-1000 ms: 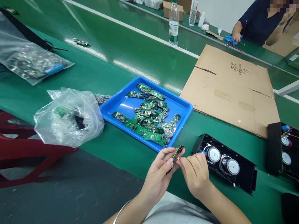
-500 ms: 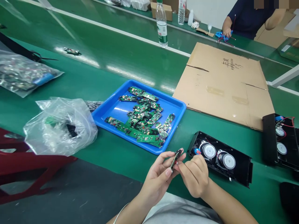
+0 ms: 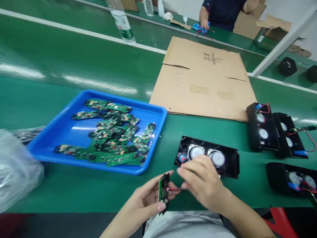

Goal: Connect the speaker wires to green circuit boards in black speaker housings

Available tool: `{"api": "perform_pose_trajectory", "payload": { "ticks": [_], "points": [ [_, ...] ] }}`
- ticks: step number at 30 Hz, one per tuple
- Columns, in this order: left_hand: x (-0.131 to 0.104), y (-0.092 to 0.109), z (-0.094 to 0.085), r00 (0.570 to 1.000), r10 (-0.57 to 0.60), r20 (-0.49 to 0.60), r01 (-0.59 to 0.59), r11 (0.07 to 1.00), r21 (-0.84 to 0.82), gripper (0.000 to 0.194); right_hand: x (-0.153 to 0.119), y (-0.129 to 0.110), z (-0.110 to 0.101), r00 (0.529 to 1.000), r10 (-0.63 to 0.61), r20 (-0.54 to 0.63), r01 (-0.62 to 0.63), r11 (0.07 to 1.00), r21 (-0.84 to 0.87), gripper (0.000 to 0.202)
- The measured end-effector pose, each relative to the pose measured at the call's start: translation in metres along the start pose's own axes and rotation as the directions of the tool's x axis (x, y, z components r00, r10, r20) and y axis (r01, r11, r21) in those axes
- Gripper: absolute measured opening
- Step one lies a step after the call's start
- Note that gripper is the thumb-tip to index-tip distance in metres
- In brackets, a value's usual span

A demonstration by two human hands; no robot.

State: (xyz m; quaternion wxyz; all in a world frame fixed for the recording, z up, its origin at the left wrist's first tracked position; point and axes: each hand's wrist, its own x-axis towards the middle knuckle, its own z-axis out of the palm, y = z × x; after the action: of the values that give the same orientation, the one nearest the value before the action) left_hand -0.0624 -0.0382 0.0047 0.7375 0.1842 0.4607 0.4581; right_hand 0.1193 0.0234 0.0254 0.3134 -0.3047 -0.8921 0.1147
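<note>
My left hand (image 3: 152,195) grips a small green circuit board (image 3: 163,190) by its edges, tilted upright. A red-and-black wire (image 3: 175,189) is plugged into the board's face and runs up toward my right hand (image 3: 201,180). The fingers of that hand are curled on the wire and slightly blurred. Just behind them lies a black speaker box (image 3: 229,163), open side up, with two round speakers and a blue part (image 3: 182,158) at its left end. My right hand covers some of its front edge.
A blue tray (image 3: 53,137) with several circuit boards stands at left, a plastic bag (image 3: 17,168) beside it. Flat cardboard (image 3: 205,77) lies behind. More speaker boxes (image 3: 264,125) sit at right. A water bottle (image 3: 122,24) stands farther back; across the bench, a person's hand (image 3: 204,23) touches blue parts.
My view has swung to the right. The board has turned so its face shows, with the plugged-in wire visible. My right hand has moved off the board, and the wire now stretches between both hands.
</note>
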Motion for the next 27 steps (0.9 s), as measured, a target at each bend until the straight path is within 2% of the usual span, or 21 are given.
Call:
{"api": "perform_pose_trajectory", "payload": {
  "ticks": [3, 6, 9, 13, 16, 18, 20, 23, 27],
  "points": [
    [0.001, -0.005, 0.010, 1.000, 0.004, 0.001, -0.004, 0.996, 0.085, 0.038, -0.029, 0.023, -0.040, 0.962, 0.220, 0.164, -0.208, 0.974, -0.090, 0.029],
    [0.003, -0.006, 0.027, 0.999, 0.042, -0.027, -0.037, 0.982, 0.188, 0.032, -0.054, 0.043, -0.063, 0.886, 0.309, 0.347, -0.266, 0.949, -0.166, 0.039],
    [0.008, -0.006, 0.045, 0.992, 0.112, -0.050, -0.094, 0.957, 0.275, 0.029, -0.062, 0.054, -0.064, 0.867, 0.301, 0.396, -0.266, 0.953, -0.142, 0.038],
    [0.015, -0.008, 0.064, 0.976, 0.207, -0.072, -0.169, 0.920, 0.354, 0.032, -0.052, 0.058, -0.056, 0.866, 0.247, 0.434, -0.280, 0.960, 0.012, 0.019],
    [0.022, -0.011, 0.069, 0.946, 0.303, -0.119, -0.223, 0.870, 0.441, 0.036, -0.045, 0.055, -0.049, 0.862, 0.323, 0.391, -0.399, 0.908, 0.130, 0.014],
    [0.028, -0.012, 0.071, 0.917, 0.373, -0.142, -0.259, 0.828, 0.498, 0.038, -0.043, 0.052, -0.043, 0.849, 0.441, 0.290, -0.501, 0.846, 0.182, 0.011],
    [0.033, -0.012, 0.072, 0.897, 0.420, -0.141, -0.288, 0.795, 0.533, 0.038, -0.043, 0.050, -0.035, 0.838, 0.518, 0.172, -0.545, 0.814, 0.203, 0.010],
    [0.040, -0.010, 0.074, 0.885, 0.452, -0.111, -0.320, 0.765, 0.559, 0.035, -0.045, 0.049, -0.024, 0.876, 0.481, 0.045, -0.483, 0.869, 0.107, 0.014],
    [0.045, -0.012, 0.076, 0.884, 0.464, -0.064, -0.329, 0.713, 0.619, 0.031, -0.046, 0.047, -0.016, 0.926, 0.373, 0.060, -0.375, 0.927, 0.026, 0.025]
  ]
}}
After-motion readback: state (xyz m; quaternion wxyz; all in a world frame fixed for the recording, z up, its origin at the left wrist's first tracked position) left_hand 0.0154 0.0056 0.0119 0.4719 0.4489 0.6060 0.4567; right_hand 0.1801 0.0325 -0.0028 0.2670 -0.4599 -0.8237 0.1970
